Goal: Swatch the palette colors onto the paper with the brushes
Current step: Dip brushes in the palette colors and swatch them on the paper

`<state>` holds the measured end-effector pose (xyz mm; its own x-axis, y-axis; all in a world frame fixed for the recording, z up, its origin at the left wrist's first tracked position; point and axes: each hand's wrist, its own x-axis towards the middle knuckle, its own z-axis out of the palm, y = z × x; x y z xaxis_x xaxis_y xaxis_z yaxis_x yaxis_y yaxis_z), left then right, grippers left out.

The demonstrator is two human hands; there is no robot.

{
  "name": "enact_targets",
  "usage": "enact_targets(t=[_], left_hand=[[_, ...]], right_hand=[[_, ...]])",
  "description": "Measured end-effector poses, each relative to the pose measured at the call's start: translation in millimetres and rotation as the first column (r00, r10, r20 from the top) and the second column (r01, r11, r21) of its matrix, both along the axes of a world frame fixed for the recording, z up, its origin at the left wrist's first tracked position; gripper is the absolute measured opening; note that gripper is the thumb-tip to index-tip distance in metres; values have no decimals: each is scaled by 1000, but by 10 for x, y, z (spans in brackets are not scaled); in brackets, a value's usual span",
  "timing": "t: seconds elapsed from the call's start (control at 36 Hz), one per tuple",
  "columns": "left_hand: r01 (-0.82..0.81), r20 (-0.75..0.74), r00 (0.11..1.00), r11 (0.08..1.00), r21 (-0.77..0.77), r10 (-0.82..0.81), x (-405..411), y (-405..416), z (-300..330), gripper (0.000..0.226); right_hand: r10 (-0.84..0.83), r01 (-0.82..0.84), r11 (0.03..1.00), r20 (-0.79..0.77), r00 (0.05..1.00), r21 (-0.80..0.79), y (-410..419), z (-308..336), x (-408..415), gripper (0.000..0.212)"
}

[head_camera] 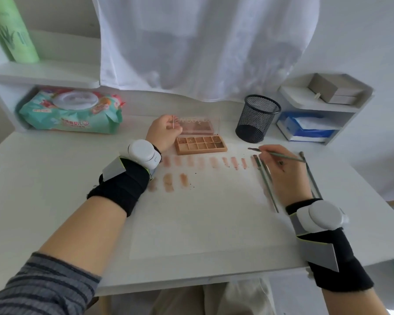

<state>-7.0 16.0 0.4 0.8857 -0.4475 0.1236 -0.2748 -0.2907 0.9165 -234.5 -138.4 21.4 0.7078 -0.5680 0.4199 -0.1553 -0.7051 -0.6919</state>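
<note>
The open tan palette (pixel 200 145) lies at the far edge of the white paper (pixel 214 219), its clear lid (pixel 196 123) tilted up. My left hand (pixel 163 133) grips the lid's left edge. My right hand (pixel 280 171) pinches a thin grey brush (pixel 282 155), whose dark tip points left just above the paper, right of the palette. A row of pinkish-brown swatches (pixel 205 162) runs below the palette, with three more swatches (pixel 168 181) beneath at the left. Two more brushes (pixel 265 178) lie on the paper under my right hand, and another brush (pixel 309 176) lies right of it.
A black mesh cup (pixel 257 119) stands right of the palette. A pack of wet wipes (pixel 71 112) sits under the left shelf. A blue tissue box (pixel 305 128) sits in the right shelf unit. A green bottle (pixel 14 30) stands at the back left. White cloth (pixel 203 42) hangs behind.
</note>
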Motion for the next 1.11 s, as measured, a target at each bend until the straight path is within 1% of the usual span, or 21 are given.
enact_targets(t=[0.06, 0.11, 0.17, 0.22, 0.33, 0.44, 0.53, 0.58, 0.64, 0.69, 0.75, 0.81, 1.0, 1.11], left_hand=[[0, 4, 1000, 1000, -9, 0, -17, -30, 5, 36], [8, 2, 1000, 1000, -25, -8, 2, -37, -13, 34], [25, -5, 1000, 999, -35, -25, 22, -33, -19, 35], [38, -15, 999, 998, -44, -39, 40, -20, -28, 37], [86, -34, 996, 995, -48, -88, 63, -5, -47, 40], [113, -53, 992, 993, -33, -114, 91, 1, -39, 41], [119, -54, 991, 993, -22, -120, 97, -9, -40, 43], [110, -53, 992, 994, -15, -111, 116, 14, -58, 44], [109, -59, 992, 994, -24, -110, 111, 7, -64, 44], [109, -62, 992, 993, -37, -111, 104, -1, -70, 45], [102, -66, 992, 994, -41, -104, 112, 12, -85, 46], [98, -67, 993, 994, -37, -101, 112, 7, -87, 46], [99, -56, 993, 994, -41, -101, 123, -1, -102, 44], [100, -42, 994, 994, -34, -101, 106, 0, -87, 41]], right_hand=[[1, -5, 999, -82, 997, -42, -74, -10, -57, 18], [13, -17, 999, -109, 994, -40, -91, -15, -65, 19], [28, -29, 1000, -73, 997, -11, -47, 22, -20, 17], [47, -46, 997, -16, 999, 59, 17, 80, 78, 14], [103, -111, 989, 79, 992, 101, 170, 183, 344, 10], [154, -165, 980, 98, 983, 114, 367, 210, 625, 14], [140, -158, 973, 116, 983, 168, 489, 194, 807, 21], [127, -145, 977, 119, 985, 156, 571, 150, 905, 25], [100, -120, 983, 145, 984, 135, 597, 79, 930, 23], [90, -112, 984, 158, 983, 136, 609, 1, 924, 17], [102, -121, 984, 148, 984, 128, 621, -57, 933, 12], [106, -123, 986, 147, 983, 113, 604, -78, 937, 11], [168, -174, 980, 69, 983, 91, 615, -85, 958, 16], [165, -169, 981, 50, 985, 93, 599, -92, 959, 17]])
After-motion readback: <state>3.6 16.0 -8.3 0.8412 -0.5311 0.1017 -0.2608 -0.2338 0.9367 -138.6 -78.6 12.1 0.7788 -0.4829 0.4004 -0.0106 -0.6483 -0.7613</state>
